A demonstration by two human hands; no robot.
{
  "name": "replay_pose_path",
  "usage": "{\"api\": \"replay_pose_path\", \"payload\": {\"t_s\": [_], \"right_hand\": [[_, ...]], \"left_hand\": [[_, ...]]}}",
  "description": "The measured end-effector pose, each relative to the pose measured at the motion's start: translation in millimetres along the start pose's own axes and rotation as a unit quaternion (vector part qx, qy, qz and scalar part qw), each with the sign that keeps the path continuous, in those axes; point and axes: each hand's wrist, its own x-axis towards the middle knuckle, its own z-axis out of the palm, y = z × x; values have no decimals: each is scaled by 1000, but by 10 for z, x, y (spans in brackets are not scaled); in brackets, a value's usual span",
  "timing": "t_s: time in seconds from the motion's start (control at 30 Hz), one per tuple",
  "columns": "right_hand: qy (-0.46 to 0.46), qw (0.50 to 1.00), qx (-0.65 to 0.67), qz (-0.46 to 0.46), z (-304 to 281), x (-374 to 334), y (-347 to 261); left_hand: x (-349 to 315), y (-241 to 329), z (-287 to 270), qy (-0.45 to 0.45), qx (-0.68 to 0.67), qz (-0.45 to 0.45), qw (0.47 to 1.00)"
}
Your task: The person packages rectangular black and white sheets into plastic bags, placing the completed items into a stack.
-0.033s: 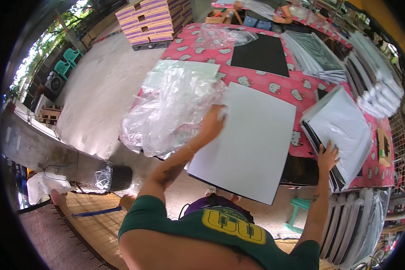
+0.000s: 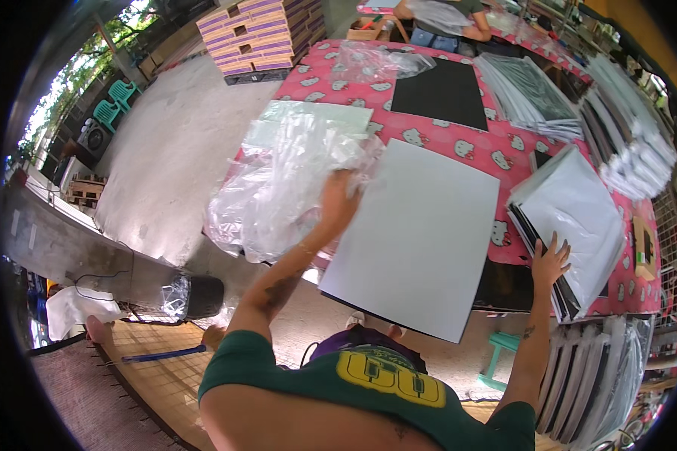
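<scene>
Head view, white sheet (image 2: pixel 421 233), rectangular, dark-edged below, crumpled clear plastic (image 2: pixel 274 180) alongside

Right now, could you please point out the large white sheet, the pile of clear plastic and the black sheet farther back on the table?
Large white sheet (image 2: pixel 421 233): head view, middle of its top face.
Clear plastic (image 2: pixel 274 180): head view, crumpled middle.
Black sheet (image 2: pixel 444 94): head view, middle of its face.

Film (image 2: pixel 271 184) left, board (image 2: pixel 421 240) centre, stack (image 2: pixel 575 199) right
</scene>
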Motion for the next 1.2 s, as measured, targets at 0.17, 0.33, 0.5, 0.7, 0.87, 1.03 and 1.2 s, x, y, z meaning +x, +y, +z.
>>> {"api": "replay_pose_path", "payload": {"t_s": [0.17, 0.33, 0.5, 0.7, 0.87, 1.03, 1.2], "right_hand": [[-55, 851, 497, -157, -426, -926, -2265], [-171, 658, 731, -60, -1202, -1159, -3990], [-437, 620, 557, -339, -1494, -1088, -4236], [-314, 415, 851, 67, -1159, -826, -3209], [-298, 419, 846, 138, -1662, -1231, -3121], [148, 845, 506, 92, -1443, -1673, -3361], [-135, 816, 561, 23, -767, -1594, -2911]], "left_hand": [[534, -1391, -1193, 119, 178, -134, 968], [938, -601, -762, -265, -7, 92, 960], [1227, 246, -1834, 92, -149, 119, 977], [1462, -210, -2243, 212, -8, 19, 977], [1289, -517, -1557, 150, 35, -106, 982], [1174, -220, -886, 72, -37, -205, 975], [1001, -842, -601, -50, -33, -272, 960]]}}
